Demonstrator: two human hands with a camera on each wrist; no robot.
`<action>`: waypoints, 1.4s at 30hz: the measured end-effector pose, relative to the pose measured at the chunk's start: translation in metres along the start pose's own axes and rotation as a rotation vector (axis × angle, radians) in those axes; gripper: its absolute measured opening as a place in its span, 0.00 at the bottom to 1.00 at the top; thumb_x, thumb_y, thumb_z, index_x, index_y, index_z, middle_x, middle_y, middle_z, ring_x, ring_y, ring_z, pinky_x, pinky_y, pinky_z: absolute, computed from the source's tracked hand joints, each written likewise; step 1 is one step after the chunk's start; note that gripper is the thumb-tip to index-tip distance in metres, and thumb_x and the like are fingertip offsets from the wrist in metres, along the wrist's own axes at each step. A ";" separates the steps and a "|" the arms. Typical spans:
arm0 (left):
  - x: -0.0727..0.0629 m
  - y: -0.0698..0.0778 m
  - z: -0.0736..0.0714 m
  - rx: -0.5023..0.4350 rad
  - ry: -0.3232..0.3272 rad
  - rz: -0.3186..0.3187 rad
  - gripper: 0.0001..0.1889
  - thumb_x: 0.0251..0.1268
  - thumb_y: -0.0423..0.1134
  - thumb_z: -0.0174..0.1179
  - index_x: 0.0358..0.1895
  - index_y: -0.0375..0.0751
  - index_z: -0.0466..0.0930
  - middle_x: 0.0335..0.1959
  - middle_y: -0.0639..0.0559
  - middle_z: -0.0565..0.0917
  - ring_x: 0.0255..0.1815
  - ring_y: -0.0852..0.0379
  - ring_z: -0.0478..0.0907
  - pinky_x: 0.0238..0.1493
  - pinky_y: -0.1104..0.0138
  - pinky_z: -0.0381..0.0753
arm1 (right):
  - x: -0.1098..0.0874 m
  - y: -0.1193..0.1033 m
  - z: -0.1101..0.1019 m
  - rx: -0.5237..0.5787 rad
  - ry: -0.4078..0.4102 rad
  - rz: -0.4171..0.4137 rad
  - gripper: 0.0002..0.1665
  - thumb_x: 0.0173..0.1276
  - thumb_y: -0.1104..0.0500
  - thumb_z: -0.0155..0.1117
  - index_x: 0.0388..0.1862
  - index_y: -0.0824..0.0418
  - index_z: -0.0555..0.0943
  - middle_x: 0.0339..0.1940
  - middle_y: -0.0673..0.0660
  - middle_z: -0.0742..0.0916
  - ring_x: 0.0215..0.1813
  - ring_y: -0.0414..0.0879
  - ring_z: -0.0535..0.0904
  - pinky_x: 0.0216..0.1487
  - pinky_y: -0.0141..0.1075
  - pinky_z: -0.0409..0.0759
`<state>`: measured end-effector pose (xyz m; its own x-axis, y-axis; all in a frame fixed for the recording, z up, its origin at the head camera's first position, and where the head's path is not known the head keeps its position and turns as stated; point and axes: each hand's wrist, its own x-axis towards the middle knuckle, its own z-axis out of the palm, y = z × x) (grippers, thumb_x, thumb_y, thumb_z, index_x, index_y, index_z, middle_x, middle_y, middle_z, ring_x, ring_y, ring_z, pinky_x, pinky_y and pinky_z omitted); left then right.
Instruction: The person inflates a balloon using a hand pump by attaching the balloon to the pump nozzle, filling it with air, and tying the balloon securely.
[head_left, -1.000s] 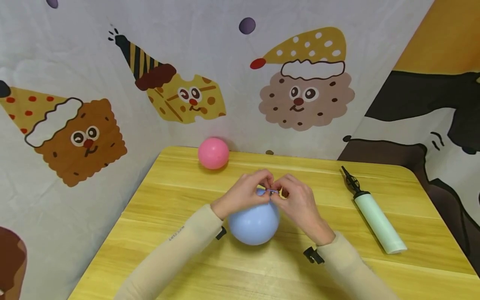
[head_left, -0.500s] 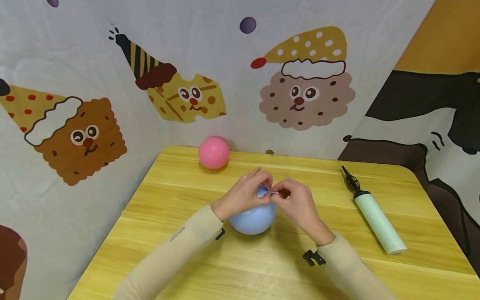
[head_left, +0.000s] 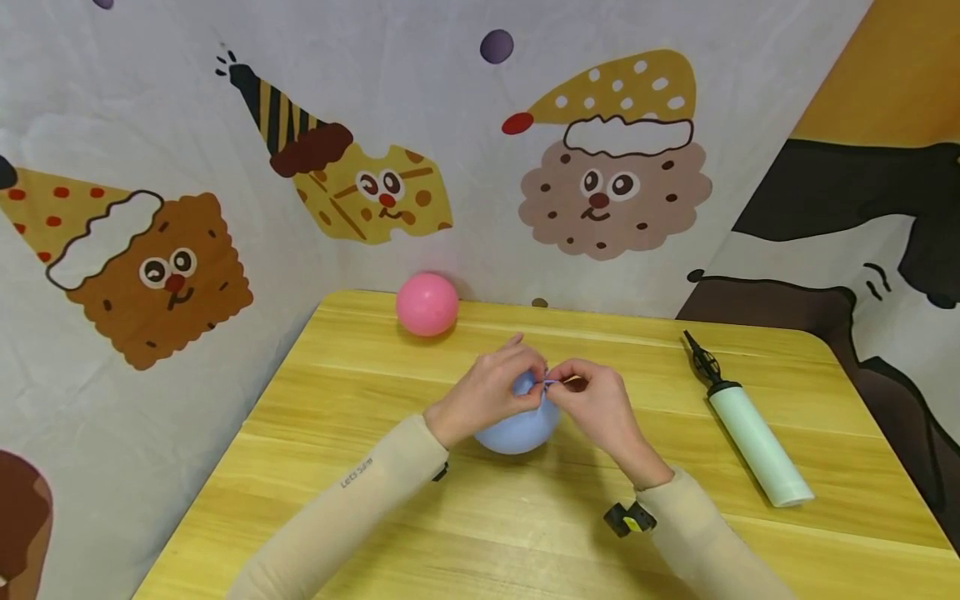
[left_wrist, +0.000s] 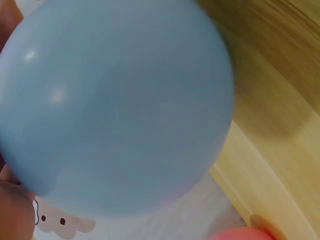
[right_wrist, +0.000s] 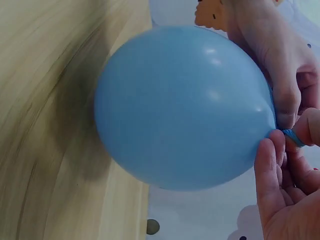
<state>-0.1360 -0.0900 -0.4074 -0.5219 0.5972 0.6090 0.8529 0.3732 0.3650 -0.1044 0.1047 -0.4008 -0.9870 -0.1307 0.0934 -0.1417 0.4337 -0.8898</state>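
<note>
A round, inflated light-blue balloon (head_left: 517, 433) hangs beneath both hands in the head view. With thumb and fingers, my left hand (head_left: 491, 385) pinches it near the neck. My right hand (head_left: 597, 404) pinches the stretched end of the neck close by. In the right wrist view, the blue neck (right_wrist: 294, 137) runs between the fingertips of both hands and looks looped around a finger; whether it is knotted I cannot tell. The balloon's body is above the tabletop there, casting a shadow. It fills most of the left wrist view, hiding much of the hands.
A smaller pink balloon (head_left: 427, 305) sits at the table's back edge, left of centre. On the right lies a pale-green hand pump (head_left: 757, 446) with a black nozzle (head_left: 703, 362). Behind the wooden table (head_left: 337, 508) hangs a cartoon-printed cloth (head_left: 480, 208).
The blue balloon has swung away from the person and slightly right, its lower edge now higher in view. Both hands stay nearly in place, still pinching the neck.
</note>
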 end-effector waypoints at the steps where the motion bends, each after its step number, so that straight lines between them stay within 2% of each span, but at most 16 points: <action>1: 0.000 0.000 0.000 0.020 0.013 0.016 0.10 0.58 0.24 0.69 0.37 0.38 0.79 0.39 0.50 0.84 0.42 0.59 0.84 0.77 0.58 0.62 | 0.000 0.000 0.000 0.008 -0.001 0.010 0.04 0.65 0.66 0.67 0.37 0.63 0.87 0.36 0.56 0.89 0.37 0.46 0.84 0.35 0.32 0.81; 6: -0.002 0.002 0.000 0.109 0.058 0.073 0.08 0.57 0.24 0.69 0.35 0.38 0.80 0.41 0.48 0.86 0.51 0.53 0.86 0.75 0.57 0.66 | 0.001 -0.001 0.001 0.033 -0.002 0.034 0.04 0.64 0.66 0.67 0.37 0.64 0.86 0.35 0.56 0.89 0.36 0.45 0.84 0.34 0.32 0.80; 14: -0.004 0.001 0.003 0.321 0.090 0.195 0.07 0.54 0.27 0.68 0.35 0.36 0.81 0.45 0.46 0.87 0.57 0.49 0.85 0.68 0.56 0.76 | 0.001 -0.002 0.003 0.034 -0.020 0.047 0.05 0.64 0.66 0.66 0.38 0.64 0.86 0.35 0.56 0.89 0.36 0.45 0.84 0.34 0.33 0.81; 19: -0.005 0.001 0.003 0.367 0.114 0.230 0.08 0.52 0.26 0.68 0.34 0.37 0.80 0.47 0.44 0.88 0.63 0.45 0.82 0.69 0.52 0.74 | 0.002 -0.004 0.001 0.036 -0.057 0.069 0.05 0.65 0.65 0.65 0.38 0.63 0.86 0.32 0.56 0.88 0.33 0.46 0.84 0.34 0.35 0.81; 23: -0.007 0.000 0.002 0.387 0.147 0.234 0.07 0.51 0.26 0.68 0.31 0.37 0.79 0.46 0.44 0.88 0.62 0.44 0.83 0.67 0.48 0.76 | 0.003 -0.006 -0.001 0.074 -0.090 0.093 0.06 0.65 0.63 0.65 0.40 0.64 0.85 0.36 0.57 0.88 0.36 0.47 0.87 0.38 0.37 0.84; 27: -0.009 0.000 0.001 0.373 0.170 0.228 0.07 0.51 0.26 0.66 0.30 0.37 0.78 0.46 0.43 0.89 0.61 0.44 0.83 0.65 0.47 0.78 | 0.003 -0.006 -0.001 0.135 -0.105 0.107 0.09 0.65 0.64 0.66 0.43 0.66 0.82 0.41 0.61 0.86 0.38 0.50 0.88 0.41 0.39 0.87; 34: -0.014 0.000 0.000 0.262 0.184 0.191 0.08 0.50 0.24 0.66 0.29 0.37 0.76 0.46 0.41 0.88 0.62 0.44 0.83 0.68 0.47 0.75 | 0.004 -0.004 -0.002 0.202 -0.137 0.128 0.08 0.66 0.66 0.64 0.43 0.69 0.80 0.40 0.62 0.84 0.37 0.50 0.88 0.41 0.41 0.89; 38: -0.016 -0.002 -0.001 0.176 0.200 0.152 0.10 0.48 0.22 0.66 0.30 0.36 0.75 0.45 0.41 0.87 0.62 0.42 0.83 0.69 0.47 0.73 | 0.005 -0.004 -0.003 0.264 -0.147 0.144 0.09 0.68 0.67 0.64 0.43 0.73 0.79 0.39 0.63 0.84 0.36 0.49 0.88 0.43 0.44 0.89; 42: -0.019 -0.004 0.000 0.099 0.237 0.091 0.11 0.46 0.20 0.64 0.33 0.35 0.75 0.45 0.41 0.87 0.61 0.41 0.83 0.69 0.45 0.72 | 0.005 -0.006 -0.003 0.302 -0.144 0.159 0.08 0.68 0.68 0.64 0.42 0.74 0.78 0.38 0.63 0.83 0.35 0.48 0.87 0.41 0.40 0.89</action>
<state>-0.1299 -0.1030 -0.4201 -0.4163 0.4528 0.7884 0.8851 0.4001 0.2375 -0.1090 0.1042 -0.3936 -0.9710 -0.2167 -0.1012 0.0624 0.1788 -0.9819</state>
